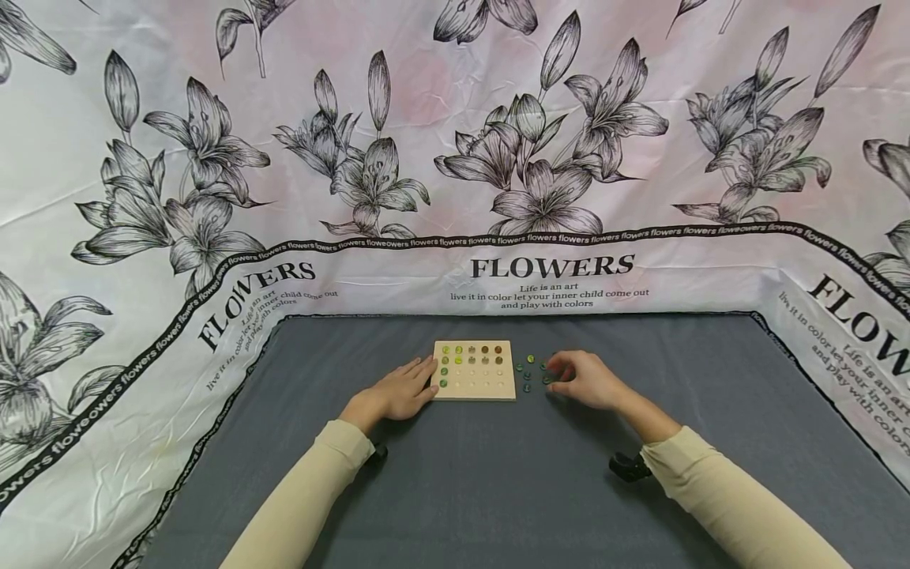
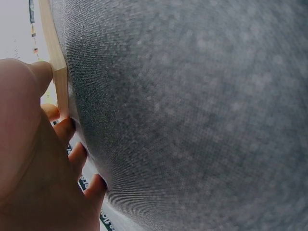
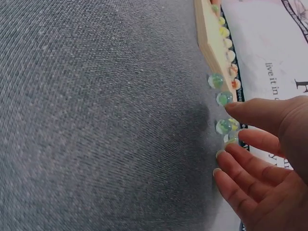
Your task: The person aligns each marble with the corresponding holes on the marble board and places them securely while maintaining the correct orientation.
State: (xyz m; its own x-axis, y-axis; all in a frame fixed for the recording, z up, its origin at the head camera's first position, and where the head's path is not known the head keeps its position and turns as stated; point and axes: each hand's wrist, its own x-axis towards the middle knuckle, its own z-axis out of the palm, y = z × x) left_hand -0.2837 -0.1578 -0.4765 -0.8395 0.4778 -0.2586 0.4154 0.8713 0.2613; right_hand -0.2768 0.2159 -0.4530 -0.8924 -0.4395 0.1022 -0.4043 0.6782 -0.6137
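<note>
A pale wooden board [image 1: 490,393] with rows of round hollows lies on the grey cloth, and marbles fill its two far rows and the left end of the near rows. My left hand [image 1: 400,393] rests against the board's left side, its fingers extended and the thumb at the near left corner [image 2: 58,72]. Right of the board, several loose glass marbles [image 1: 527,388] lie on the cloth. Over the rightmost ones reaches my right hand [image 1: 588,380]. Thumb and fingers stand apart around a green marble [image 3: 224,126], and no grip on it shows.
Grey cloth [image 1: 483,490] covers the table. Behind and at both sides rises a white curtain [image 1: 398,276] with printed flowers and lettering. Dark wrist-worn devices [image 1: 629,466] sit beneath the sleeves.
</note>
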